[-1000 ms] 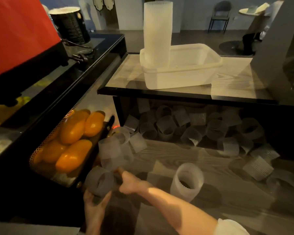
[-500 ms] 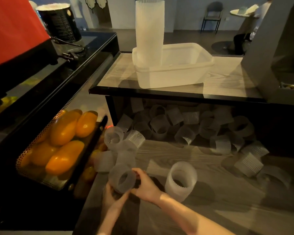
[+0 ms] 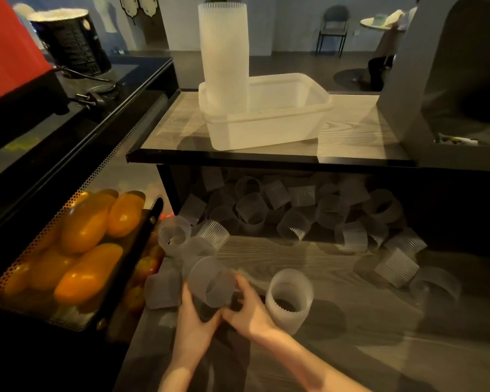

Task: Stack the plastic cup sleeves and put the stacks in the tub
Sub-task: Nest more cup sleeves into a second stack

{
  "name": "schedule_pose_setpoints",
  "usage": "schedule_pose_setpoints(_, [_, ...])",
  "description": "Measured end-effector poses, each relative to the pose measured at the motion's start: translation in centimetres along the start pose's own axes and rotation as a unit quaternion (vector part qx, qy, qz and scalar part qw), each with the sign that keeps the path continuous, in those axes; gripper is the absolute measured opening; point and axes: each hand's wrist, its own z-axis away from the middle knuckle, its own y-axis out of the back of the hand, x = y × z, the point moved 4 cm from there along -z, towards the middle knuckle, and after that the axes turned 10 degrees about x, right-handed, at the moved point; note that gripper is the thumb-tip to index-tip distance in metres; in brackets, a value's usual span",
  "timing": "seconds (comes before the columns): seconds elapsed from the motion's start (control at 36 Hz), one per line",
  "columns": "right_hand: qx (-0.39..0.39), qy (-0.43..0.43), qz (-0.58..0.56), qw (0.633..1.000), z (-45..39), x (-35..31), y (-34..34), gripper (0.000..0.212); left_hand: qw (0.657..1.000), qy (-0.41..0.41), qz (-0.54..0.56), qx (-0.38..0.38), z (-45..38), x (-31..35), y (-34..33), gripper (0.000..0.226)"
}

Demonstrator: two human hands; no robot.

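Sleeve (image 3: pixel 213 281): frosted, ribbed plastic ring.
Hands: left (image 3: pixel 194 321) and right (image 3: pixel 248 309) clamp it together.
Tabletop (image 3: pixel 337 349): woodgrain, open rightward.

Sleeves (image 3: pixel 214 284): frosted translucent plastic, ribbed. Tub (image 3: pixel 269 123): milky plastic, smooth, matt. Bench (image 3: pixel 337 349): wood grain, satin. Upper shelf (image 3: pixel 351 137): wood grain under gloss. Tray (image 3: pixel 77 199): perforated metal.

1. Dark canister (image 3: pixel 70 42), far left on the black counter: I see rows of pale print on its side, too blurred to read.
2. Nothing else around me carries any lettering, label, brand, number or sign that I can make out.
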Motion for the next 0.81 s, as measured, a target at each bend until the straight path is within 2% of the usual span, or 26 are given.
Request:
schedule_pose_setpoints(0.14, [0.0,0.023,-0.06,0.998,0.6,-1.8,0.3,0.082,0.995,0.01,-0.092,0.027,-0.1,0.8,0.3,0.118])
schedule_pose_setpoints(0.39, [-0.012,0.051,-0.123,0.991,2.3,-4.0,1.6,0.077,0.991,-0.129,-0.039,0.017,1.8,5.2,0.9,0.135])
schedule_pose_setpoints(0.53, [-0.031,0.033,-0.13,0.99,2.7,-4.9,2.9,0.075,0.986,-0.157,-0.014,-0.056,2.4,6.4,0.5,0.134])
schedule_pose_setpoints(0.61, [-0.028,0.026,-0.139,0.99,3.3,-5.7,4.1,0.078,0.987,-0.124,0.0,-0.106,2.2,7.1,0.4,0.131])
schedule_pose_setpoints(0.72, [-0.038,0.036,-0.146,0.988,4.8,-6.9,5.7,0.071,0.987,-0.083,0.023,-0.138,1.4,7.8,0.7,0.122])
schedule_pose_setpoints(0.81, [-0.024,0.065,-0.153,0.986,5.4,-7.7,7.0,0.066,0.98,-0.074,-0.008,-0.183,1.1,8.6,0.6,0.13])
